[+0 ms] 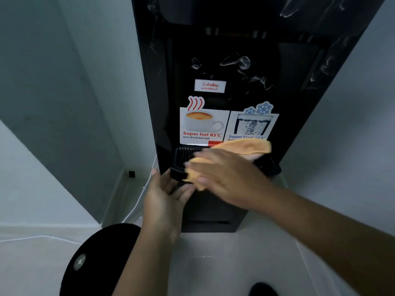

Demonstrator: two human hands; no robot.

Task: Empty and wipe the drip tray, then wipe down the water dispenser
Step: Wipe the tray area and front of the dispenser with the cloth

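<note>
Drip tray [183, 157] sits in the water dispenser [235, 50] alcove, at 6 o'clock of the stickers [203, 124]. Left hand [164, 201] at the tray's 7 o'clock, grip closed round its corner, likely bracing it. Right hand [222, 174] is flat, grip open, pressing the orange cloth [245, 147] onto the grille to wipe.

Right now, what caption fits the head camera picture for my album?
An orange cloth under the right hand wipes the black drip tray while the left hand holds it.
</note>
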